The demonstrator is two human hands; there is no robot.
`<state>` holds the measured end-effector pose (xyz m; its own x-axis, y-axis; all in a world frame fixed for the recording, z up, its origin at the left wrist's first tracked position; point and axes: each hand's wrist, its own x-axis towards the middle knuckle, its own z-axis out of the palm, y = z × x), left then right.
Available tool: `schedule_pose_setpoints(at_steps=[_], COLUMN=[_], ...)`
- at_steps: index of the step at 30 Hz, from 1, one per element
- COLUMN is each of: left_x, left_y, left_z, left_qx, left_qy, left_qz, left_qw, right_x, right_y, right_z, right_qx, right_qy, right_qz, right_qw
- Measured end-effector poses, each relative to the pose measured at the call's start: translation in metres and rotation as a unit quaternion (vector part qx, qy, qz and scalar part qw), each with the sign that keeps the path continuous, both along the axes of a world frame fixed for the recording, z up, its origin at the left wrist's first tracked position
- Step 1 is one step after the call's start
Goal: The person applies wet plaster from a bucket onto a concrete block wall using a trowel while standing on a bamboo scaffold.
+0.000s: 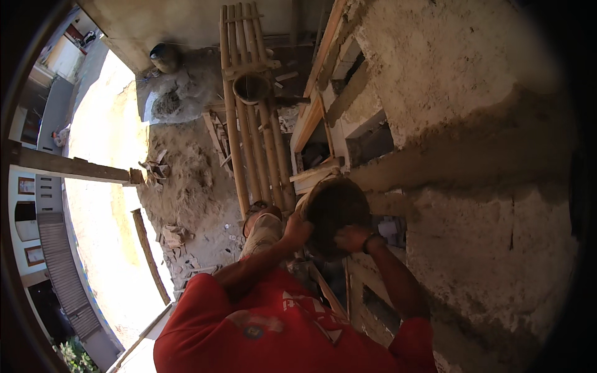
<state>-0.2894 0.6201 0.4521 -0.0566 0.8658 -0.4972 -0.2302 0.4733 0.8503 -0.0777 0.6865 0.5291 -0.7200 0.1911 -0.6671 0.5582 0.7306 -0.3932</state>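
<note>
In front of my body is a dark round bucket (339,208), tilted beside the wall, its inside in deep shadow. My left hand (299,230) is closed on the left side of its rim. At its near right part is my right hand (352,239), a dark band on the wrist. The right fingers look curled, and the shadow hides what they hold, if anything. A second bucket (251,88) stands farther off on a scaffold of bamboo poles (247,149).
A rough wall (460,62) with a wet-looking plaster band and several openings rises on the right. Sand (180,155) is heaped below, left of the scaffold. A dark drum (165,58) stands at the far left. A wooden beam (74,166) crosses the bright yard side.
</note>
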Motion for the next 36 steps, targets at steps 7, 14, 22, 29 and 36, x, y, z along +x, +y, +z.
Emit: schedule_pose_setpoints(at_steps=[7,14,22,29,36], left_x=[-0.045,-0.069,-0.126,-0.148,-0.146], left_y=[0.054,0.141,0.233,0.276,0.308], left_z=[0.012,-0.011,0.033,0.013,0.042], left_qx=[-0.017,0.020,-0.066,0.050,0.049], left_qy=[-0.024,-0.052,0.031,0.031,-0.060], left_qz=[-0.046,-0.064,-0.139,-0.102,-0.096], left_qw=[0.999,0.996,0.988,0.993,0.992], right_x=[-0.017,-0.065,-0.132,-0.127,-0.149], right_y=[0.037,0.089,0.135,0.201,0.205], right_z=[0.049,0.043,0.032,0.087,0.029], right_qx=[-0.008,0.177,0.083,0.190,0.110], right_qy=[0.084,-0.068,0.057,-0.032,-0.109], right_qz=[-0.407,-0.376,-0.375,-0.511,-0.449], right_qw=[0.910,0.907,0.921,0.838,0.880])
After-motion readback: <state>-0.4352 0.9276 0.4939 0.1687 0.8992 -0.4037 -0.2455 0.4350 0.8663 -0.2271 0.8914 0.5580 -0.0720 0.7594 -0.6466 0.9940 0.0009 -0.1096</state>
